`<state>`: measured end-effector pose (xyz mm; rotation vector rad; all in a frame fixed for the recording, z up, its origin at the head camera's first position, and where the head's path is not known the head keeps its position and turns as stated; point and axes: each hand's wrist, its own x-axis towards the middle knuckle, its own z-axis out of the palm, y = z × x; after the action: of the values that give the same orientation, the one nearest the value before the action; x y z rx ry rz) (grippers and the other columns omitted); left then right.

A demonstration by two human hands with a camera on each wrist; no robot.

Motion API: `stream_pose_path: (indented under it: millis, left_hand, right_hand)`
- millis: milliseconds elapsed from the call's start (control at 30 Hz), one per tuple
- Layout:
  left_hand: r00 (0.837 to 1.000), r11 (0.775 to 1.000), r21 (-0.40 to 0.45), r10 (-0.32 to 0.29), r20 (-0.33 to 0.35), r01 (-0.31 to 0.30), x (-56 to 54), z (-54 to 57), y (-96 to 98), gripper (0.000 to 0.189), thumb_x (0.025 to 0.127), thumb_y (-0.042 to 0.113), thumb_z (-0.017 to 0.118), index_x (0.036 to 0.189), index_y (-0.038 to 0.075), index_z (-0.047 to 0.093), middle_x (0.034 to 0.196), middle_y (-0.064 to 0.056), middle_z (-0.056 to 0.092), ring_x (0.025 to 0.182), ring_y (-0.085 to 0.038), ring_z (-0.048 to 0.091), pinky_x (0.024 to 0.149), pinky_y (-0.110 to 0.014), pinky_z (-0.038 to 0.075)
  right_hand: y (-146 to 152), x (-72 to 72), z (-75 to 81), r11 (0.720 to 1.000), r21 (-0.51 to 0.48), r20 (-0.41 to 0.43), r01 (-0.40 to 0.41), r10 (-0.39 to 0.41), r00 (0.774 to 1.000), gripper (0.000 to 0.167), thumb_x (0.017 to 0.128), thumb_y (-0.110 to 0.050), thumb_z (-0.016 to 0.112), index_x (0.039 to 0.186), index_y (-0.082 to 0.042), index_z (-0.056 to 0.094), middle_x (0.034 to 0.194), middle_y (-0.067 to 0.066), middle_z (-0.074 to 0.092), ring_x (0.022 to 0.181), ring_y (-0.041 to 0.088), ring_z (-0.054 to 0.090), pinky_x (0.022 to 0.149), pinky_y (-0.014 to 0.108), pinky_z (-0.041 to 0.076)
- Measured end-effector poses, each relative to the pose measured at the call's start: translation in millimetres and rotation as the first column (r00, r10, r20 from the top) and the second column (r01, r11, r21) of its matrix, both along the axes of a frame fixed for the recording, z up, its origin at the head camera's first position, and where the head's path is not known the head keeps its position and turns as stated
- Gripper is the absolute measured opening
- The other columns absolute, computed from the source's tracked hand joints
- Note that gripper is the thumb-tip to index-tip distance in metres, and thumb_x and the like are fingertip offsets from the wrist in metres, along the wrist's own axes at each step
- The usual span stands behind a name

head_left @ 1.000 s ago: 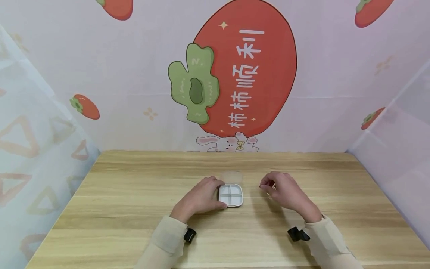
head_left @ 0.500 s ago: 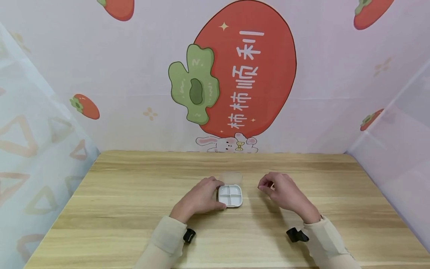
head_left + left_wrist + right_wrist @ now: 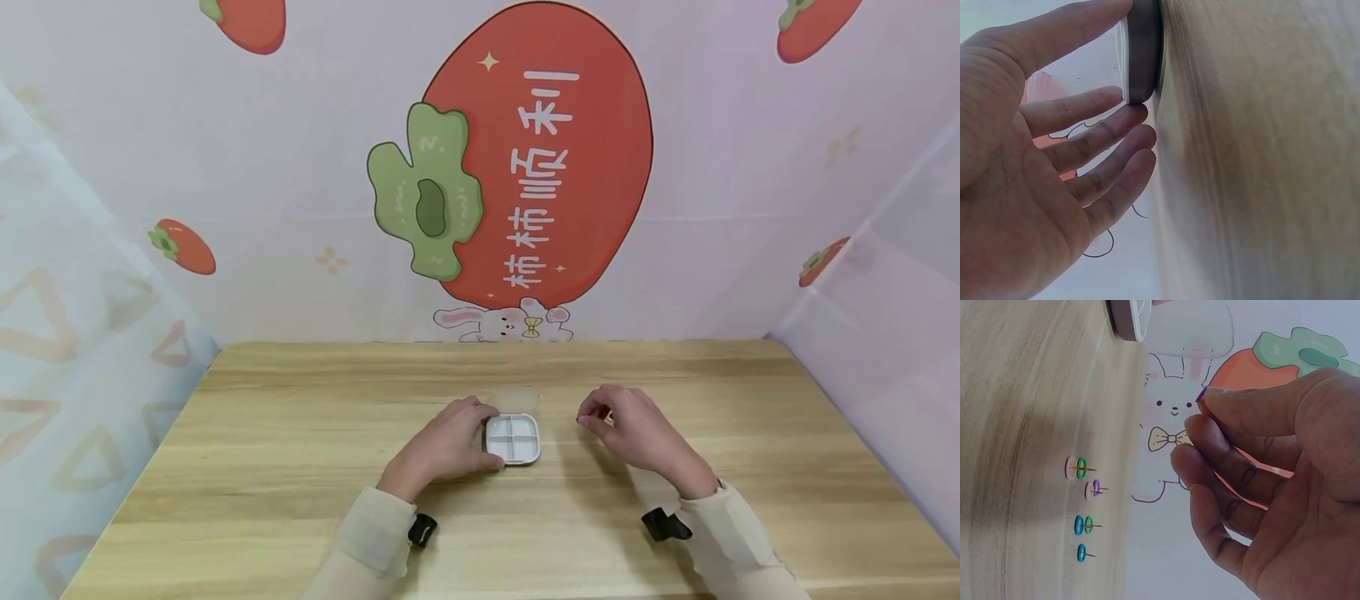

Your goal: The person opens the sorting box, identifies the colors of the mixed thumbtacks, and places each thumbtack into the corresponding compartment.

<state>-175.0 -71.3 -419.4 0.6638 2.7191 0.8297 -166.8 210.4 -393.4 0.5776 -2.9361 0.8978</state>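
Observation:
A small white case (image 3: 525, 450) with four compartments lies on the table, its clear lid (image 3: 517, 399) swung back behind it. My left hand (image 3: 444, 442) holds the case from the left, thumb at the near corner and index finger at the far corner. In the left wrist view the case's dark side (image 3: 1144, 53) shows against the fingers. To the right of the case, my right hand (image 3: 633, 427) pinches a purple thumbtack (image 3: 1201, 395) between thumb and index finger, above the table. Most of this thumbtack is hidden by the fingertips.
Several thumbtacks, among them a blue one (image 3: 1079, 525) and a green one (image 3: 1082, 467), lie pins up under the right hand. The wooden table (image 3: 300, 517) is bounded by a printed cloth (image 3: 337, 167) at the back and sides.
The whole head view has shifted slightly. Both hands keep nearly the same positions, the left at the case and the right off to its right.

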Motion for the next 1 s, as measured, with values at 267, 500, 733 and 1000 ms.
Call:
stream_pose_path:
  millis: [267,500,733,1000]
  left_hand:
    - [1.000,1.000,0.008,0.005,0.000,-0.005,-0.1,-1.4,-0.7,0.067,0.079,0.034,0.088,0.133,0.004,0.063,0.120,-0.004,0.061,0.109,-0.020,0.053,0.101,-0.042,0.047]
    - [1.000,1.000,0.019,-0.006,-0.013,0.006,0.3,-2.5,-3.0,0.066,0.080,0.034,0.088,0.133,0.004,0.063,0.119,-0.004,0.061,0.109,-0.020,0.054,0.101,-0.042,0.047]
    - [1.000,1.000,0.022,-0.011,-0.023,0.011,-0.7,-2.0,-2.1,0.065,0.080,0.033,0.088,0.132,0.003,0.063,0.120,-0.004,0.061,0.109,-0.020,0.054,0.101,-0.042,0.047]
    - [1.000,1.000,0.009,-0.010,-0.016,0.010,-0.1,0.1,-2.3,0.066,0.080,0.034,0.088,0.133,0.003,0.063,0.121,-0.006,0.061,0.109,-0.021,0.054,0.100,-0.043,0.048]
  right_hand:
    - [-1.5,0.4,1.2,1.000,0.013,0.018,-0.008,0.008,1.000,0.008,0.089,-0.003,0.076,0.087,-0.011,0.075,0.078,-0.010,0.064,0.073,0.010,0.058,0.064,0.029,0.048]
    - [-6.7,1.2,-0.8,1.000,0.006,0.004,-0.022,0.022,1.000,0.006,0.090,-0.006,0.077,0.087,-0.012,0.075,0.080,-0.012,0.064,0.076,0.008,0.058,0.067,0.030,0.048]
    - [-7.6,-0.7,-1.5,0.999,-0.029,-0.008,-0.031,0.031,0.999,0.003,0.091,-0.008,0.076,0.088,-0.008,0.074,0.081,-0.012,0.064,0.077,0.009,0.059,0.068,0.030,0.050]
    - [-9.0,-0.3,-2.7,0.992,-0.105,0.001,-0.067,0.067,0.998,0.005,0.094,-0.009,0.073,0.091,-0.006,0.072,0.084,-0.007,0.067,0.079,0.009,0.060,0.071,0.029,0.053]
